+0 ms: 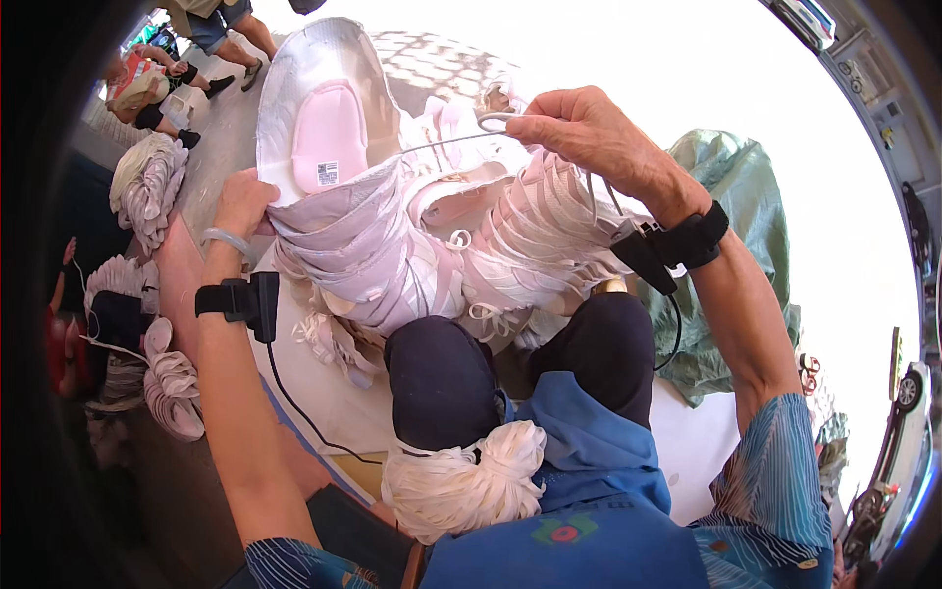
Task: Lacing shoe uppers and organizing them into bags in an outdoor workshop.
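Note:
Before me lies a long row of pale pink-and-white shoe uppers [343, 250], nested into one another. The nearest-facing one opens upward and shows a pink insole-shaped lining [330, 133] with a small printed label. My left hand [245, 203] is closed on the left edge of that upper. Held up to the right, my right hand [589, 137] pinches a thin grey cord [446, 143]. The cord runs left to the nested uppers, a small loop of it stands out at my fingertips, and more hangs below the hand. A second nested row [540, 221] lies beneath my right forearm.
A bundle of white laces [466, 481] rests on my lap. More bundled uppers [150, 187] lie on the ground at left. A green tarp [731, 245] covers something at right. Other people [147, 88] are at the far left. Black straps with cables sit on both wrists.

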Demonstrator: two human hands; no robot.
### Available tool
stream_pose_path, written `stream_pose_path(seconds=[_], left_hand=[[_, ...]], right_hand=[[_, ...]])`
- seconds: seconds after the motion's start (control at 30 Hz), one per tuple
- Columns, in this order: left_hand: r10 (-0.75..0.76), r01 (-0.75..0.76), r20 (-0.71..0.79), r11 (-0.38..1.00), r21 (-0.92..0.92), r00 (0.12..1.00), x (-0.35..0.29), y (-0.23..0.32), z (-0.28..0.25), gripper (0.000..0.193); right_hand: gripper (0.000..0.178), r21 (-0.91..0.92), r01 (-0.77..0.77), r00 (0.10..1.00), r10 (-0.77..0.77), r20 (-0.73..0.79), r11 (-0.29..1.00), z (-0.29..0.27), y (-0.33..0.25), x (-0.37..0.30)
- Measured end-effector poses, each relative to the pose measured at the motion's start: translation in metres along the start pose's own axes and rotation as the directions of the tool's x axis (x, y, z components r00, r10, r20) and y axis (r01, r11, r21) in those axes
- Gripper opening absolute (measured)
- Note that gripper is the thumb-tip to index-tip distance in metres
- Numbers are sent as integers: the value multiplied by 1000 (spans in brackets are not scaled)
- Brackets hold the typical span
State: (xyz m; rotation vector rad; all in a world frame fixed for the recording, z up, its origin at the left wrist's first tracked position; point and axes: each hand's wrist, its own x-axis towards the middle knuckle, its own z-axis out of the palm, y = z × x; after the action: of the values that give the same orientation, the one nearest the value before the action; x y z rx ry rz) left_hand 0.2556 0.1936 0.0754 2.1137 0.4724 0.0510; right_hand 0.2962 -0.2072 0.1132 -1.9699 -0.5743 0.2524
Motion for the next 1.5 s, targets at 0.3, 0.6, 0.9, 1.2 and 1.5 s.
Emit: stream_pose_path(seconds=[0.3, 0.6, 0.9, 1.2, 1.5], left_hand=[[-240, 253, -80, 936, 245, 967, -7, -47, -3, 34], [639, -477, -154, 692, 542, 753, -64, -1, 25, 51], [659, -603, 240, 400, 691, 712, -129, 43, 116, 69], [586, -764, 509, 353, 540, 630, -128, 43, 146, 33], [721, -873, 492, 388, 296, 488, -183, 48, 163, 53]], right_hand=[[27, -61, 92, 992, -86, 92, 994, 37, 2, 7], [29, 14, 32, 969, -28, -244, 999, 88, 5, -58], [26, 68, 36, 972, -19, -232, 997, 94, -10, -115], [29, 245, -132, 988, 149, -51, 960, 90, -36, -179], [25, 485, -160, 983, 184, 0, 860, 96, -17, -170]])
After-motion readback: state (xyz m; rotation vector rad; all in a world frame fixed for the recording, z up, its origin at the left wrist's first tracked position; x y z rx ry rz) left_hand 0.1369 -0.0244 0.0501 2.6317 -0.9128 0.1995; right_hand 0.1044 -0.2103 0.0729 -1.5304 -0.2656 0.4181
